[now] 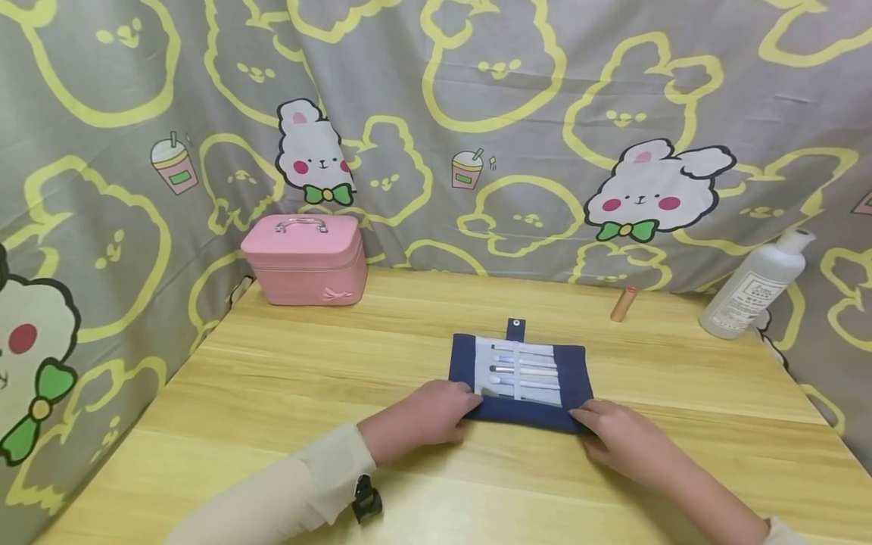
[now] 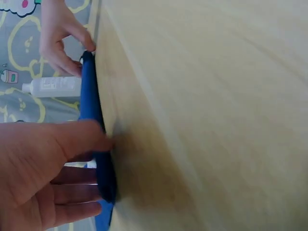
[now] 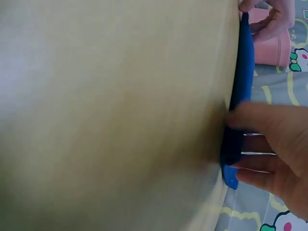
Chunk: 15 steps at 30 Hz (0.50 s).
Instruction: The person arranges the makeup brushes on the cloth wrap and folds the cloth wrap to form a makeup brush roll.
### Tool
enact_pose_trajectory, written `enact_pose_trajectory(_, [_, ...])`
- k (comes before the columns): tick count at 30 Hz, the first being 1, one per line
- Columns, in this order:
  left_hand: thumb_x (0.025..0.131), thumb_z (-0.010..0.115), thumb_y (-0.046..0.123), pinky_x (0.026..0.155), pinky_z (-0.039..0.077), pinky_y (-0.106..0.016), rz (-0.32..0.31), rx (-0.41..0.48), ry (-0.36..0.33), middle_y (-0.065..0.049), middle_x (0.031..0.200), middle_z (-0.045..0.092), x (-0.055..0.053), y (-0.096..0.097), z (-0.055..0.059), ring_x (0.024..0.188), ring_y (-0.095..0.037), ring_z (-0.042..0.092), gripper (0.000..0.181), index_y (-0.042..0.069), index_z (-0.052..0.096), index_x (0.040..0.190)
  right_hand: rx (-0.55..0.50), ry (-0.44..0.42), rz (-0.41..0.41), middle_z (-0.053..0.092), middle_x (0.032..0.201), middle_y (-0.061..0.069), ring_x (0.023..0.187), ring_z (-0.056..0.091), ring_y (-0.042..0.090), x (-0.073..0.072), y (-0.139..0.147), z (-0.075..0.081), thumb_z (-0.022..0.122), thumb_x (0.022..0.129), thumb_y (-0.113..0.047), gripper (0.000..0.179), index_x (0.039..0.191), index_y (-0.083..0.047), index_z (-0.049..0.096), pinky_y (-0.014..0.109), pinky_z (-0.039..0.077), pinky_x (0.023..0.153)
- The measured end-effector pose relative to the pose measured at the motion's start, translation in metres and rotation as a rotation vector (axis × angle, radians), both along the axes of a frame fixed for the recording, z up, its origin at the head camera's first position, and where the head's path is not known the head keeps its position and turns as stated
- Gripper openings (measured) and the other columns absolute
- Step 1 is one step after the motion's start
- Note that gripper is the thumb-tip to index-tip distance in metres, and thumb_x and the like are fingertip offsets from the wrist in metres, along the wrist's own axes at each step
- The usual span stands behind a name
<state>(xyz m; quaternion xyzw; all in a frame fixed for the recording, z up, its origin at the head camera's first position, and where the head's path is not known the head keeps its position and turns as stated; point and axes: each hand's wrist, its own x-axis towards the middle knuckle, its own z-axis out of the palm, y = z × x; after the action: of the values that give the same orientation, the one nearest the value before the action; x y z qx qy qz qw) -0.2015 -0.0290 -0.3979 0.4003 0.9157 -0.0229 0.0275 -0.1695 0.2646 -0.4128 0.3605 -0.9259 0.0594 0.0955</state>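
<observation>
Where the broad, yellowish wood-grain table bears the open, rectangular navy fabric brush case, the left hand and the right hand pinch its near corners; even tension should keep the slim, pale-handled brushes beneath their narrow lavender strap.

A pink case, an orange tube and a labeled bottle stand on a wood-grain table before a rabbit-print curtain.
</observation>
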Motion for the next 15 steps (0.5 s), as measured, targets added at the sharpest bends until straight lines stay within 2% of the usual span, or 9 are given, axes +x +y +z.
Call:
enact_pose_trajectory(3, [0.081, 0.069, 0.018, 0.067, 0.048, -0.023, 0.01, 0.005, 0.019, -0.001, 0.089, 0.062, -0.001, 0.001, -0.001, 0.075, -0.01, 0.058, 0.039, 0.009, 0.061, 0.119, -0.024, 0.026, -0.012, 0.06, 0.086, 0.004, 0.077, 0.061, 0.019, -0.001, 0.0, -0.002, 0.07, 0.065, 0.001, 0.032, 0.097, 0.002, 0.067, 0.033, 0.051, 0.066])
enact_pose_trajectory(6, [0.082, 0.068, 0.014, 0.066, 0.048, -0.023, 0.003, 0.015, 0.052, -0.002, 0.088, 0.063, -0.004, 0.003, -0.005, 0.076, -0.011, 0.059, 0.037, 0.009, 0.061, 0.118, -0.059, 0.034, -0.028, 0.06, 0.083, 0.001, 0.075, 0.06, 0.015, -0.004, 0.001, -0.004, 0.067, 0.065, 0.001, 0.028, 0.093, 0.0, 0.068, 0.032, 0.05, 0.065])
enact_pose_trajectory(9, [0.081, 0.065, 0.009, 0.067, 0.049, -0.024, -0.007, 0.07, 0.029, -0.002, 0.086, 0.064, -0.01, 0.002, -0.006, 0.075, -0.011, 0.059, 0.032, 0.008, 0.062, 0.113, -0.115, 0.005, -0.056, 0.062, 0.085, 0.0, 0.078, 0.061, 0.015, -0.01, 0.004, -0.005, 0.065, 0.069, -0.001, 0.023, 0.092, -0.002, 0.068, 0.034, 0.051, 0.069])
enact_pose_trajectory(11, [0.08, 0.062, 0.006, 0.067, 0.047, -0.022, 0.007, 0.147, -0.049, -0.003, 0.09, 0.066, -0.017, 0.0, -0.005, 0.072, -0.008, 0.057, 0.035, 0.007, 0.061, 0.115, -0.168, -0.032, -0.075, 0.064, 0.087, 0.0, 0.081, 0.061, 0.016, -0.016, 0.007, -0.006, 0.064, 0.073, -0.001, 0.019, 0.092, -0.003, 0.067, 0.036, 0.05, 0.071])
enact_pose_trajectory(12, [0.08, 0.061, 0.005, 0.065, 0.046, -0.022, 0.022, 0.192, -0.103, -0.005, 0.087, 0.066, -0.022, -0.002, -0.004, 0.067, -0.007, 0.054, 0.038, 0.006, 0.06, 0.118, -0.197, -0.052, -0.08, 0.064, 0.089, 0.001, 0.083, 0.061, 0.017, -0.019, 0.009, -0.006, 0.063, 0.075, -0.001, 0.018, 0.093, -0.003, 0.067, 0.037, 0.05, 0.072])
enact_pose_trajectory(15, [0.081, 0.057, 0.005, 0.06, 0.042, -0.022, 0.085, 0.328, -0.263, -0.007, 0.088, 0.065, -0.036, -0.009, -0.003, 0.061, -0.006, 0.047, 0.045, 0.007, 0.055, 0.126, -0.273, -0.112, -0.093, 0.064, 0.093, 0.002, 0.086, 0.061, 0.017, -0.03, 0.015, -0.006, 0.061, 0.08, 0.0, 0.016, 0.095, -0.004, 0.067, 0.037, 0.049, 0.073])
